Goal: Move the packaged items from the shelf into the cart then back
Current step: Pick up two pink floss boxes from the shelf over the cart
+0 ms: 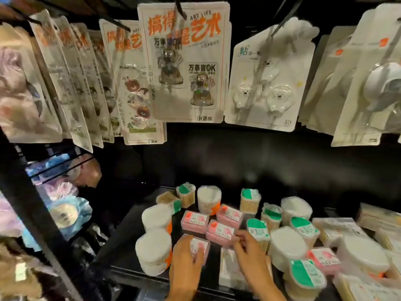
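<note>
Pink boxes [220, 232] with white labels, green-lidded tubs [258, 230] and orange-banded white tubs [154, 250] on a black shelf [121, 250].

The single head view looks forward and down, close over a dark shelf [130, 216] of packaged goods.

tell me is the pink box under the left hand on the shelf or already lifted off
Cannot tell for sure. The left hand grips the pink box, which sits level with the neighbouring boxes on the shelf; no gap under it shows.
</note>
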